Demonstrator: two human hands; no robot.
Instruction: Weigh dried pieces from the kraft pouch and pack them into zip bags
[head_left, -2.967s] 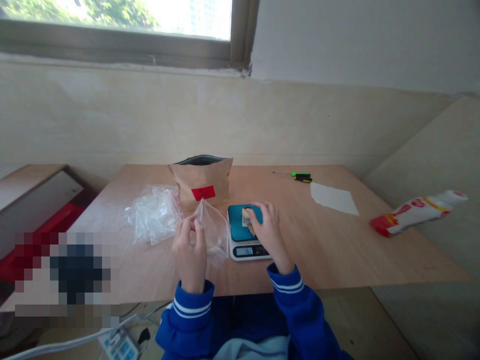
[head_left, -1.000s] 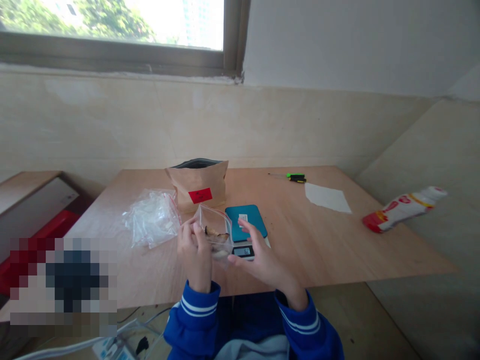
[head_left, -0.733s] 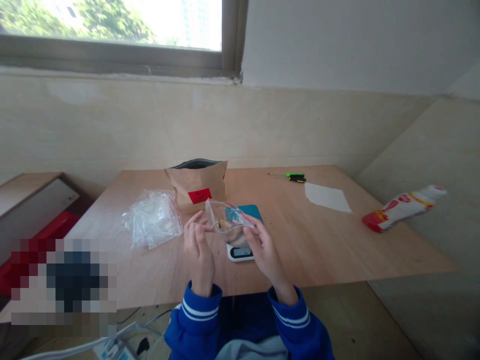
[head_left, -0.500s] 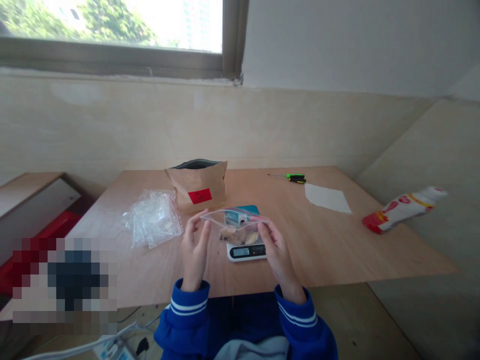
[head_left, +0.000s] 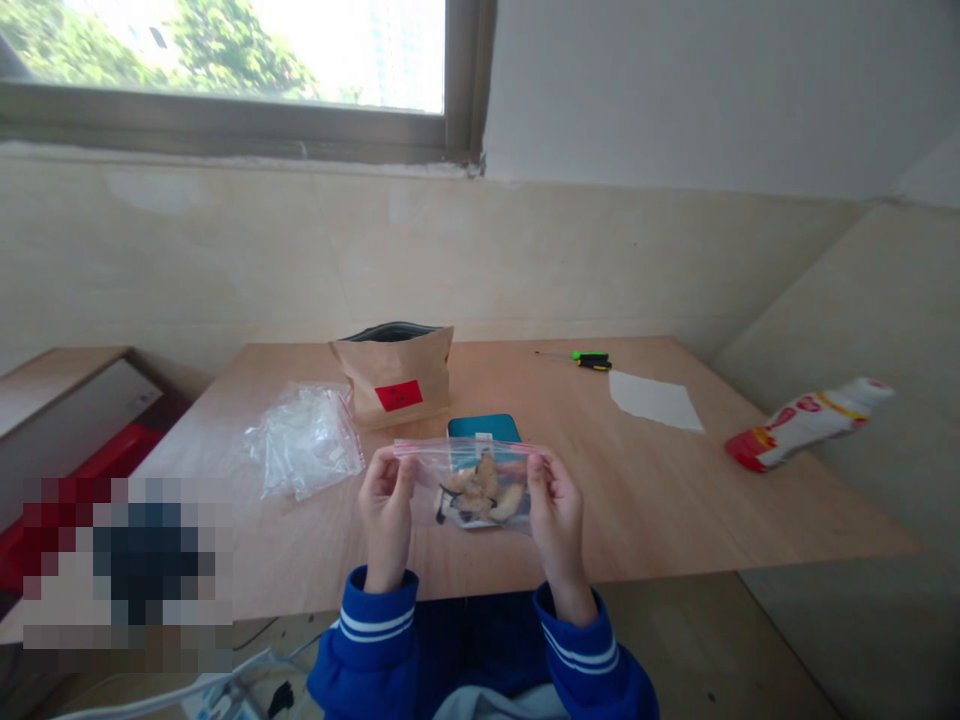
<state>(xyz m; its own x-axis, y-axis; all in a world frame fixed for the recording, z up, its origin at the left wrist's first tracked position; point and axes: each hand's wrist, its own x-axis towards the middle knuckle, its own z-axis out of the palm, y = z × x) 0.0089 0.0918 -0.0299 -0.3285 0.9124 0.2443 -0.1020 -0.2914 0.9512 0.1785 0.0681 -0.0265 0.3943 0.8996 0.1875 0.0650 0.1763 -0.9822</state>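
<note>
Left hand [head_left: 386, 510] at 9 o'clock and right hand [head_left: 558, 510] at 3 finger-pinch clear red-striped zip-lock bag [head_left: 465, 447], tan dark-edged pieces [head_left: 480, 490] inside.

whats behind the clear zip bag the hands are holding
Behind the clear zip bag is a scale, its teal top partly showing above the bag and through the plastic. Tan pieces inside cover much of the rest; its display cannot be made out.
</note>
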